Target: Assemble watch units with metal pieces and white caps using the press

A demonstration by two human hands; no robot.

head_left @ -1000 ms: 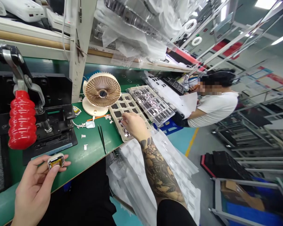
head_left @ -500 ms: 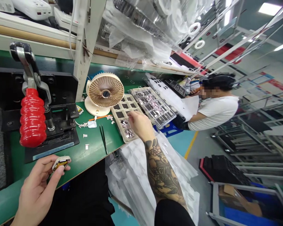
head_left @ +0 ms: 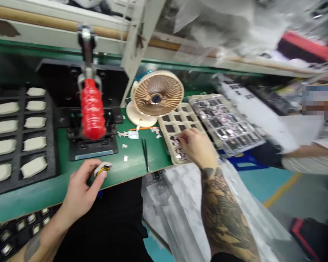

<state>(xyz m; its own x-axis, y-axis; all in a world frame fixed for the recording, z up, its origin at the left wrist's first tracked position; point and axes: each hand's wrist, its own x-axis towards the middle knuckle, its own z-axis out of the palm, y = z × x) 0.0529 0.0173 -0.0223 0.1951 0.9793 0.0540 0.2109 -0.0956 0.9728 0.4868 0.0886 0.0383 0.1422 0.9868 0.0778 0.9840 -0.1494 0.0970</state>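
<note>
My left hand (head_left: 82, 191) pinches a small white device casing (head_left: 103, 167) over the table's front edge; yellow and dark parts show inside it. To the right, my right hand (head_left: 199, 148) reaches into a beige compartment tray (head_left: 168, 148), over the near compartments of small pale metallic parts (head_left: 177, 146). Its fingertips are together, and whatever they hold is too small to make out. Black tweezers (head_left: 145, 154) lie on the green table between my hands. Close to them are loose small white pieces (head_left: 126, 158).
A press with a red handle (head_left: 93, 111) stands behind my left hand. Left of it, a black foam tray (head_left: 18, 145) holds white casings. A beige fan (head_left: 157, 96) stands at the back. Beyond the beige tray are a clear parts box (head_left: 226, 125) and a co-worker's arm (head_left: 311, 160).
The view has swung left, bringing the foam tray of casings into sight. My right hand stays at the beige tray, its fingers lower over the small parts. My left hand still holds the casing.
</note>
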